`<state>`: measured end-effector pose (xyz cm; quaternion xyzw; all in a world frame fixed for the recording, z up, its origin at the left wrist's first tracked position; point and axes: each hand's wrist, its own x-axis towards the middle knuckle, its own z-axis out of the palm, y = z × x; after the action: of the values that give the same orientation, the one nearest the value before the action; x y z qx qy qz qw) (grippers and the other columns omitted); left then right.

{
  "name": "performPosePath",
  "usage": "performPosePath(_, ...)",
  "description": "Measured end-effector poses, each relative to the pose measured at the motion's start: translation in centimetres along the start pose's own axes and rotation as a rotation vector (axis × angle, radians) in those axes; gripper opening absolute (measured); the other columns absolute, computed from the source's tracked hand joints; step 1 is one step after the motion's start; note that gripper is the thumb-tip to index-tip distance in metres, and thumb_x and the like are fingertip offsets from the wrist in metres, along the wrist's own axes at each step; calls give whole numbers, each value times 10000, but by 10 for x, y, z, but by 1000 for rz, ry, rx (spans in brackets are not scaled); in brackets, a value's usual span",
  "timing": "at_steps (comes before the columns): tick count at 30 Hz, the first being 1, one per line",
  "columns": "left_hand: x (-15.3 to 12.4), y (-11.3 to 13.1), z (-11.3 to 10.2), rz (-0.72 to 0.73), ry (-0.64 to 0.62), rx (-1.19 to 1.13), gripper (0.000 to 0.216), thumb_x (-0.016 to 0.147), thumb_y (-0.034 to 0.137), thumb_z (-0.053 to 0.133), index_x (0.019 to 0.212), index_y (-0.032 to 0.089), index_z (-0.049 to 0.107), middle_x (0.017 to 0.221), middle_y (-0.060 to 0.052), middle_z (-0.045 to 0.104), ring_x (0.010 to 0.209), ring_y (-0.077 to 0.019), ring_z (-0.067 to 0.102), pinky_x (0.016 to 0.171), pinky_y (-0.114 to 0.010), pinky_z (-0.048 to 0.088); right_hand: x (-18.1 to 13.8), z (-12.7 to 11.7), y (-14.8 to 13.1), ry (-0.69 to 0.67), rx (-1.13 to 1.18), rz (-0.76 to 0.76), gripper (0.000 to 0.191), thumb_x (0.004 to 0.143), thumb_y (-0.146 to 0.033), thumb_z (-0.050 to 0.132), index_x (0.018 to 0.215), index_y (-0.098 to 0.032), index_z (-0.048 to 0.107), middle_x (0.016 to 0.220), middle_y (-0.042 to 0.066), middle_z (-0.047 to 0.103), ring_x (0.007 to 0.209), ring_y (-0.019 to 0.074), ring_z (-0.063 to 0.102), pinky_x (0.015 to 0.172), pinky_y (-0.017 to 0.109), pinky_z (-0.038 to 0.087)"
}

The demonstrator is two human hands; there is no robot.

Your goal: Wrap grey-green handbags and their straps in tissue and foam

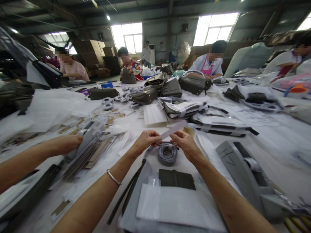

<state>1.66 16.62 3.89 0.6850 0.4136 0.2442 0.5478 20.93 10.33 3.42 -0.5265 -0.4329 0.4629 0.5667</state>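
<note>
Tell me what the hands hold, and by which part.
Both pinch a white paper strip: left hand at its near end, right hand farther along, the far end free.

Seated people across the table (pixel 70 66): four
Standing person (pixel 146 51): one
Tape dispenser (pixel 245 171): one
Coiled strap (pixel 167 154): one
White strip (pixel 173 129): one
Bracelet (pixel 114 177): one
Co-worker's arm (pixel 36 155): one

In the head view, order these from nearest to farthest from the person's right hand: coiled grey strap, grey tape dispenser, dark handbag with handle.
From the right hand, which pinches a white strip:
1. coiled grey strap, just below and left of the hand.
2. grey tape dispenser, lower right of it.
3. dark handbag, far ahead on the opposite side.
</note>
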Motion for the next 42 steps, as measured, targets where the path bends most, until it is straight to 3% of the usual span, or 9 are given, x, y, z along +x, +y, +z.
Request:
performPosePath(5, 4, 4, 16, 80, -31, 62, 272, 825, 425, 623, 838, 157, 668, 785, -47, 739, 698, -157, 686, 611, -232, 506, -16, 2, -25, 11, 56, -84, 372, 660, -456, 813, 830, -142, 709, 683, 16, 675, 635, 145, 612, 608, 275, 513)
performPosePath(8, 8, 3, 11, 195, 49, 452, 259, 864, 339, 570, 1006, 167, 702, 1027, -53, 746, 952, -195, 687, 851, -280, 519, -25, -6, -36, 67, -137, -155, 304, 710, -432, 784, 809, -154, 714, 711, 24, 694, 672, 164, 636, 646, 293, 533)
performPosePath(12, 13, -9, 12, 218, -24, 822, 513, 792, 327, 674, 1276, 167, 613, 1290, -83, 657, 1184, -249, 605, 1022, -319, 443, -44, -15, -33, 44, -386, -236, 224, 758, -387, 760, 831, -178, 728, 770, 39, 729, 719, 191, 674, 672, 302, 550)
performPosePath(17, 19, -18, 28, 196, -50, 877, 458, 779, 337, 650, 1221, 219, 644, 1174, -73, 708, 1075, -271, 653, 920, -345, 493, -64, -13, -11, -103, -614, -338, 98, 846, -296, 681, 830, -210, 725, 826, 31, 736, 729, 182, 695, 698, 290, 562)
performPosePath(22, 23, -17, 36, 176, -1, 921, 304, 796, 319, 618, 1081, 240, 687, 1069, -67, 717, 1010, -250, 660, 831, -319, 500, -63, -9, 3, -115, -706, -383, 37, 860, -237, 659, 851, -222, 692, 799, 6, 713, 694, 162, 685, 670, 267, 551)
performPosePath(30, 17, -15, 29, 117, 135, 922, 284, 816, 315, 611, 1079, 229, 674, 1053, -81, 709, 999, -255, 659, 803, -323, 494, -53, -4, 9, -198, -1006, -711, 115, 898, -134, 561, 868, -212, 639, 807, 35, 667, 745, 180, 633, 720, 296, 487)
performPosePath(34, 13, -13, 26, 105, 164, 905, 274, 812, 307, 610, 1067, 230, 677, 994, -88, 721, 985, -265, 665, 813, -335, 494, -41, 7, 13, -121, -1175, -766, 117, 854, -115, 599, 793, -213, 621, 800, 46, 668, 777, 214, 608, 753, 344, 464)
performPosePath(39, 9, -9, 26, 105, 153, 860, 294, 815, 358, 609, 1065, 219, 681, 962, -111, 723, 958, -282, 675, 814, -355, 498, -19, 21, 16, -70, -1282, -789, 139, 799, -61, 593, 788, -199, 589, 1186, 127, 647, 1075, 287, 564, 913, 422, 446)
performPosePath(42, 8, -6, 23, 101, 131, 802, 308, 811, 361, 603, 1064, 209, 690, 966, -118, 726, 956, -293, 675, 825, -370, 495, -8, 21, 25, -135, -1305, -728, 173, 807, -31, 546, 811, -201, 576, 1037, 108, 675, 921, 248, 592, 807, 374, 481)
